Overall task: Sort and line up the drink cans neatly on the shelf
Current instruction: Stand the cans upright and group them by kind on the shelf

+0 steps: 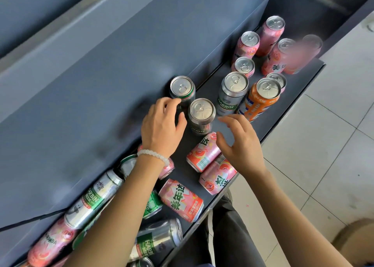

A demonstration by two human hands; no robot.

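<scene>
1. Looks like a shop or stockroom; could not say which for sure.
2. Dark grey metal display shelf (299, 97) with a sloped back panel (101, 68), retail-style.
3. Many drink cans on it: pink soda cans (272, 35) standing, Harbin beer cans (232, 92), an orange can (260, 100), more lying loose (181, 200).
4. Pale tiled floor (334, 145) beside the shelf.

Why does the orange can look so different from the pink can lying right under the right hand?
The orange can stands upright with its silver top showing; the pink can lies on its side, showing its barcode. One is orange with blue, the other pink and red. Both sit on the dark shelf.
</scene>
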